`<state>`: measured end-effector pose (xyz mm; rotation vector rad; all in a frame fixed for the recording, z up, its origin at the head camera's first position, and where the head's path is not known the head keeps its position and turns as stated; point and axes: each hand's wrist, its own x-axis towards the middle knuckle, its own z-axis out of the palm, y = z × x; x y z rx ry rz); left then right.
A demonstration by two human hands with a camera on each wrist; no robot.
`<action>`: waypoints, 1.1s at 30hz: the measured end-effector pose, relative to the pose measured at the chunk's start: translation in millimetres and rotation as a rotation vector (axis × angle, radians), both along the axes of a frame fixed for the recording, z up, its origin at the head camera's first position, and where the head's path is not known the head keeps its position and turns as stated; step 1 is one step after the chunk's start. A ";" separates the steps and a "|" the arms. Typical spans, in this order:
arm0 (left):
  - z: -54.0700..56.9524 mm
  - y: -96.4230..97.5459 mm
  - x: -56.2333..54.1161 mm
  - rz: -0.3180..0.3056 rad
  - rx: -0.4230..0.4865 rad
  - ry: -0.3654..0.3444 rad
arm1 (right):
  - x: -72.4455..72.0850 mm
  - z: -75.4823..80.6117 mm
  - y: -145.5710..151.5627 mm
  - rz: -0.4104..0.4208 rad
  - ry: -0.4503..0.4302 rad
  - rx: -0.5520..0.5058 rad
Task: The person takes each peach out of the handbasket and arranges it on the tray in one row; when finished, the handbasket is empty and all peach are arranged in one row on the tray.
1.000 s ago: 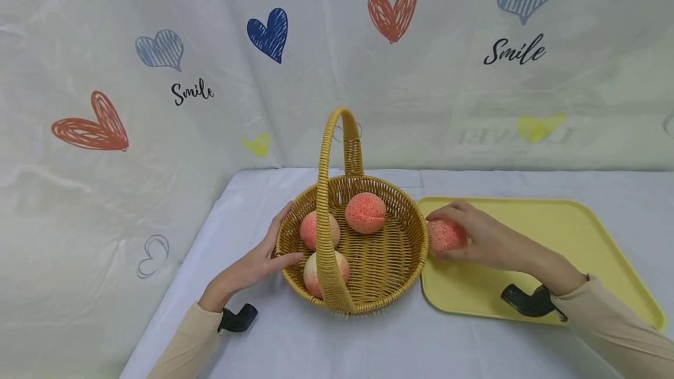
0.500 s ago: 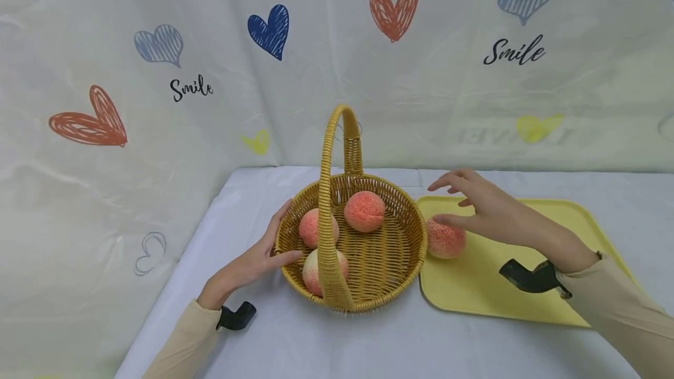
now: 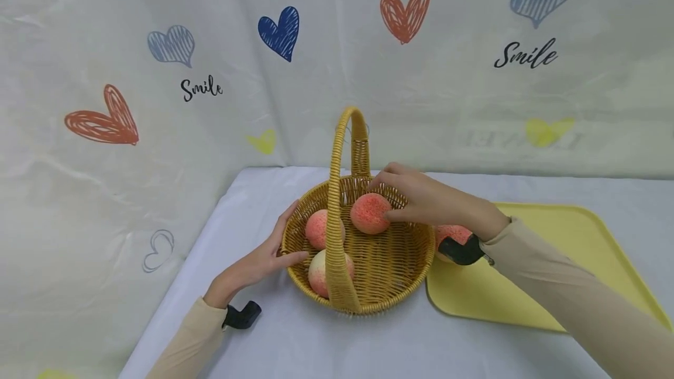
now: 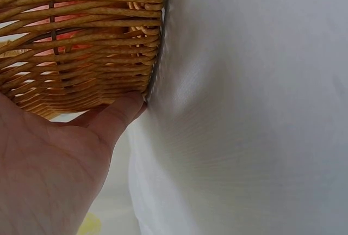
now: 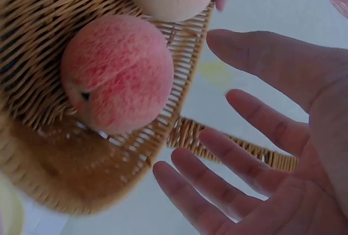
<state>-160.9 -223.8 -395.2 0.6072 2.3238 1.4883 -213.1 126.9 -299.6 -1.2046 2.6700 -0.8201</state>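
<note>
We see a wicker basket (image 3: 389,268) whose walls pen in three peaches (image 3: 317,228): two along its left, one at its far side, beside the right grip (image 3: 413,193), fingers spread, clasping nothing. At the basket's left, the left grip (image 3: 268,254) holds its side, likely for steadiness. Just right, a fourth peach (image 3: 450,231) rests on a tray (image 3: 568,227).
</note>
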 end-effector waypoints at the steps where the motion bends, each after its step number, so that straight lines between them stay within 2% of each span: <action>1: 0.0 0.2 0.1 -0.002 0.003 0.000 | -2.1 -1.3 -4.2 0.017 -0.011 0.007; 8: -1.7 0.9 -0.7 -0.002 0.009 0.003 | -13.0 -13.4 -25.5 0.099 -0.059 0.134; 18: 1.3 2.3 1.7 0.004 0.005 -0.006 | -17.9 -12.4 -32.8 0.089 -0.048 0.199; 22: 0.7 3.2 1.0 0.002 0.004 -0.001 | -21.1 -7.8 -35.9 0.088 -0.109 0.269; 28: 0.2 3.5 1.3 0.009 -0.003 -0.001 | -23.0 -7.3 -40.2 0.143 -0.242 0.374; 33: 0.2 3.0 2.1 0.021 -0.015 -0.001 | -21.8 -10.7 -43.5 0.147 -0.219 0.374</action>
